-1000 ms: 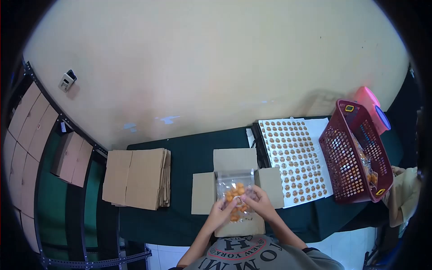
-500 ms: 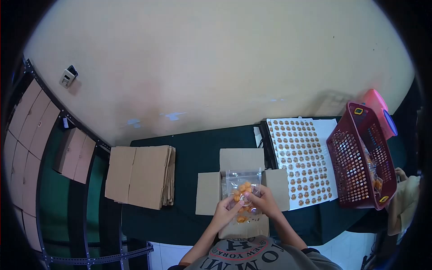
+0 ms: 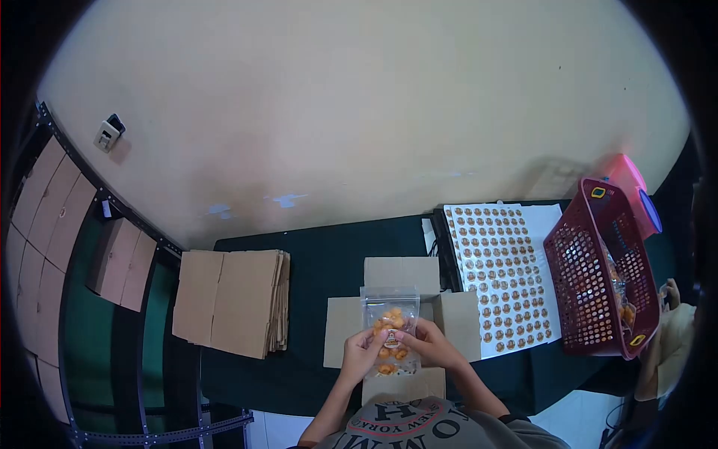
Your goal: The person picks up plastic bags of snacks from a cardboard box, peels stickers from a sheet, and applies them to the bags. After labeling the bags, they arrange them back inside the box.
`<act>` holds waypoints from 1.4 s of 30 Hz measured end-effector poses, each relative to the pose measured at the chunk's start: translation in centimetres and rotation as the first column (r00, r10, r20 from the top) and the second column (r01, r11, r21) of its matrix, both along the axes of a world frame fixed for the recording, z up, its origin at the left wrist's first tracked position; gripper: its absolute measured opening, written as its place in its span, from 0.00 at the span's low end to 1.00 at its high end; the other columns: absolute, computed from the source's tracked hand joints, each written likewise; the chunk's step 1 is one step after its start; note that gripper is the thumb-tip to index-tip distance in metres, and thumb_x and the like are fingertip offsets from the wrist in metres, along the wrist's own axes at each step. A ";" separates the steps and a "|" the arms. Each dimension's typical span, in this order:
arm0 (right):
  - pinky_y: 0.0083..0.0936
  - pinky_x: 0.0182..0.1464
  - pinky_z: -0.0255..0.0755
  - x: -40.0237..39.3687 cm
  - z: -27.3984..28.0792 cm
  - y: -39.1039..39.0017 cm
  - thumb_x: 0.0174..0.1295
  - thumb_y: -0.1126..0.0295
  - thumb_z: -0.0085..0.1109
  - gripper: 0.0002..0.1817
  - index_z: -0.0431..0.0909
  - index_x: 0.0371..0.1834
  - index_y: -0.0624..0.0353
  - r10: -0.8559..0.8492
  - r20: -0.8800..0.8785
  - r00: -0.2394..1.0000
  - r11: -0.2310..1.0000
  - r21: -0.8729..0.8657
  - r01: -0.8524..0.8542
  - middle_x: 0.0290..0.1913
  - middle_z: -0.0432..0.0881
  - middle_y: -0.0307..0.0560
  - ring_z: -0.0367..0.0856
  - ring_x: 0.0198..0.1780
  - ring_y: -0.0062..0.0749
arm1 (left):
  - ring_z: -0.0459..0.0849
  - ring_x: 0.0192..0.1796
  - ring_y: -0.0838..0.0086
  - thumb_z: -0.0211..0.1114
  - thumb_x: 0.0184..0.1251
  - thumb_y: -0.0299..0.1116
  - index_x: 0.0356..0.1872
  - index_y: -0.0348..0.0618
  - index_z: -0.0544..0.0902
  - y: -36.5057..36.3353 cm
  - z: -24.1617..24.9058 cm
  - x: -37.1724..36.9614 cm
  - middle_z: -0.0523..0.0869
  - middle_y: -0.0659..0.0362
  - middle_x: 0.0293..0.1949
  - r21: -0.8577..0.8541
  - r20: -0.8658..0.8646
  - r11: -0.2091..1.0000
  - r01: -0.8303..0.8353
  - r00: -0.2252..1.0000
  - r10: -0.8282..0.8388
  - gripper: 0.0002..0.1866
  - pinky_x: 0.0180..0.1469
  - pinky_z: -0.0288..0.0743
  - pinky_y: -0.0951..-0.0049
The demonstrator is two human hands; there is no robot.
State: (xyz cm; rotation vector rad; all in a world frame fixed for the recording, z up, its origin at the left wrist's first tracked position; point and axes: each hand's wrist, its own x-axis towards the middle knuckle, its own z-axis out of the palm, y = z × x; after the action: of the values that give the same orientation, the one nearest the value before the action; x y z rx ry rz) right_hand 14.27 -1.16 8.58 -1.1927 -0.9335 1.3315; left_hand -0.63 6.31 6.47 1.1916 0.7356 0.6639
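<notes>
A clear zip bag (image 3: pixel 389 301) of round orange snacks is upright between my two hands, over an open cardboard box (image 3: pixel 402 387). My left hand (image 3: pixel 360 353) grips the bag's left edge, with its thumb on the front. Gripping the opposite edge is my right hand (image 3: pixel 429 346), its thumb also pressed to the front. Between the thumbs sits a small round label (image 3: pixel 391 339) on the bag. The box's flaps are spread outward, and the bag hides most of its inside.
Sheets of round stickers (image 3: pixel 501 277) lie right of the box. Beyond them stands a maroon basket (image 3: pixel 591 280) with bags inside, near a pink container (image 3: pixel 627 176). Flattened cardboard boxes (image 3: pixel 239 299) are stacked at left. Shelves with boxes (image 3: pixel 52 217) stand far left. Another person's arm (image 3: pixel 666 344) shows far right.
The bag and both hands have moved slightly left. The round label shows more plainly between the thumbs. The view has tilted up a little.
</notes>
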 end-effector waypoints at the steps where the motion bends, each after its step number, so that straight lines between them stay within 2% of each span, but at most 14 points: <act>1: 0.16 0.44 0.68 0.1 0.1 0.1 0.62 0.68 0.50 0.16 0.68 0.50 0.64 0.018 0.003 1.000 1.000 -0.016 -0.018 0.43 0.75 0.39 0.72 0.42 0.15 | 0.74 0.26 0.89 0.57 0.63 0.34 0.35 0.32 0.79 0.2 0.1 0.0 0.80 0.64 0.25 0.000 0.000 1.000 -0.002 1.000 0.002 0.12 0.26 0.67 0.86; 4: 0.13 0.36 0.67 -0.2 -0.1 0.3 0.62 0.66 0.51 0.16 0.69 0.48 0.64 -0.058 0.018 0.998 0.998 0.027 0.057 0.37 0.74 0.35 0.70 0.36 0.12 | 0.76 0.27 0.86 0.58 0.63 0.34 0.34 0.32 0.78 0.9 0.7 -0.3 0.81 0.61 0.27 0.012 0.005 0.998 0.056 0.998 -0.056 0.12 0.28 0.70 0.85; 8: 0.13 0.36 0.68 -1.0 0.9 0.5 0.61 0.67 0.52 0.16 0.69 0.48 0.65 -0.168 -0.041 0.985 0.981 0.092 0.171 0.37 0.75 0.36 0.71 0.35 0.12 | 0.77 0.26 0.86 0.59 0.61 0.33 0.31 0.32 0.77 0.6 1.2 -0.8 0.81 0.60 0.25 0.092 -0.123 0.979 0.183 0.977 -0.171 0.11 0.28 0.70 0.84; 10: 0.14 0.37 0.69 -1.0 -0.2 0.4 0.60 0.67 0.53 0.16 0.69 0.48 0.66 -0.201 0.162 0.966 0.975 0.132 0.180 0.37 0.76 0.37 0.72 0.36 0.13 | 0.74 0.24 0.88 0.59 0.61 0.33 0.28 0.32 0.77 -0.2 1.8 -0.4 0.79 0.63 0.20 0.234 -0.116 0.968 0.089 0.991 -0.063 0.11 0.24 0.67 0.85; 13: 0.14 0.37 0.69 -1.3 1.1 0.2 0.60 0.68 0.54 0.15 0.70 0.47 0.65 -0.229 0.134 0.964 0.972 0.092 0.218 0.36 0.76 0.37 0.72 0.36 0.13 | 0.64 0.19 0.91 0.60 0.61 0.35 0.25 0.35 0.79 -0.7 1.0 -0.2 0.72 0.70 0.16 0.345 -0.127 0.938 0.030 0.992 0.014 0.12 0.19 0.55 0.86; 16: 0.13 0.36 0.69 -0.7 1.3 0.1 0.60 0.68 0.53 0.15 0.70 0.47 0.65 -0.139 0.051 0.989 0.987 0.088 0.134 0.36 0.76 0.37 0.71 0.35 0.12 | 0.65 0.19 0.91 0.59 0.61 0.34 0.28 0.35 0.79 -0.9 0.1 -0.4 0.72 0.70 0.16 0.384 -0.089 0.923 -0.011 0.995 0.049 0.11 0.19 0.56 0.86; 19: 0.14 0.38 0.69 -0.2 2.9 -0.2 0.61 0.67 0.52 0.14 0.70 0.47 0.64 -0.039 0.105 0.994 0.997 0.064 0.033 0.36 0.76 0.37 0.71 0.37 0.13 | 0.67 0.20 0.90 0.60 0.60 0.33 0.26 0.33 0.79 -1.0 0.5 -0.9 0.75 0.66 0.17 0.259 -0.118 0.966 -0.009 0.992 0.041 0.11 0.20 0.59 0.85; 23: 0.14 0.40 0.69 -0.4 1.5 -0.2 0.62 0.66 0.51 0.15 0.70 0.47 0.64 -0.012 0.108 0.994 0.998 0.058 0.006 0.36 0.75 0.37 0.71 0.39 0.13 | 0.69 0.20 0.90 0.60 0.60 0.33 0.28 0.33 0.79 -0.9 -0.3 -1.3 0.77 0.66 0.17 0.245 -0.048 0.968 -0.045 0.997 0.058 0.11 0.19 0.59 0.85; 26: 0.14 0.39 0.68 -1.8 1.5 -0.2 0.61 0.67 0.52 0.14 0.69 0.46 0.64 -0.060 -0.055 0.997 0.992 0.106 0.065 0.35 0.75 0.37 0.71 0.38 0.13 | 0.68 0.19 0.89 0.57 0.63 0.34 0.32 0.33 0.79 -0.6 -0.6 -1.8 0.76 0.67 0.20 0.254 -0.136 0.965 0.068 0.990 -0.034 0.12 0.18 0.59 0.87; 28: 0.14 0.38 0.67 -2.4 0.7 -0.2 0.60 0.68 0.54 0.15 0.68 0.46 0.64 -0.070 0.008 0.998 0.983 0.170 0.067 0.37 0.75 0.38 0.71 0.38 0.14 | 0.70 0.20 0.89 0.56 0.64 0.34 0.33 0.33 0.79 -0.9 1.7 -1.5 0.77 0.66 0.21 0.129 -0.033 0.991 0.033 0.999 -0.029 0.12 0.18 0.62 0.86; 31: 0.16 0.40 0.67 -2.1 -1.7 -0.2 0.56 0.69 0.58 0.17 0.67 0.46 0.64 -0.071 0.125 0.990 0.989 0.137 0.053 0.39 0.74 0.40 0.71 0.40 0.16 | 0.73 0.22 0.88 0.56 0.64 0.33 0.33 0.33 0.79 -1.0 1.9 -1.6 0.79 0.64 0.22 0.101 -0.043 0.995 0.028 0.999 -0.024 0.12 0.20 0.66 0.87; 35: 0.18 0.41 0.68 -2.2 0.2 -0.1 0.54 0.69 0.59 0.18 0.67 0.45 0.63 -0.077 0.084 0.993 0.981 0.185 0.061 0.39 0.74 0.40 0.72 0.41 0.18 | 0.76 0.24 0.86 0.58 0.62 0.32 0.33 0.30 0.79 -1.2 2.2 -1.3 0.81 0.59 0.24 0.166 -0.084 0.986 -0.020 0.996 0.034 0.12 0.25 0.74 0.83; 37: 0.19 0.42 0.68 -2.5 0.3 -0.1 0.54 0.69 0.59 0.18 0.67 0.45 0.63 -0.093 0.039 0.995 0.973 0.216 0.082 0.38 0.73 0.40 0.72 0.41 0.19 | 0.76 0.23 0.87 0.59 0.61 0.33 0.32 0.31 0.80 -1.0 1.0 -1.2 0.81 0.60 0.23 0.278 -0.105 0.959 -0.046 0.991 0.077 0.12 0.22 0.70 0.85; 42: 0.18 0.43 0.69 -2.4 0.9 -0.4 0.55 0.70 0.59 0.16 0.68 0.43 0.64 -0.106 0.019 0.994 0.972 0.213 0.099 0.38 0.74 0.40 0.72 0.41 0.18 | 0.73 0.23 0.89 0.60 0.61 0.34 0.30 0.33 0.79 -0.9 1.3 -1.8 0.79 0.63 0.22 0.255 -0.093 0.967 0.025 0.996 -0.002 0.11 0.22 0.65 0.86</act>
State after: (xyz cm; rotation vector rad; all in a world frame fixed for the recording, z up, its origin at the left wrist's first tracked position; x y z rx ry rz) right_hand 11.82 -1.57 9.48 -1.0843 -0.9956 1.1049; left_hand -2.43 5.46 7.76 1.4709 0.7328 0.7117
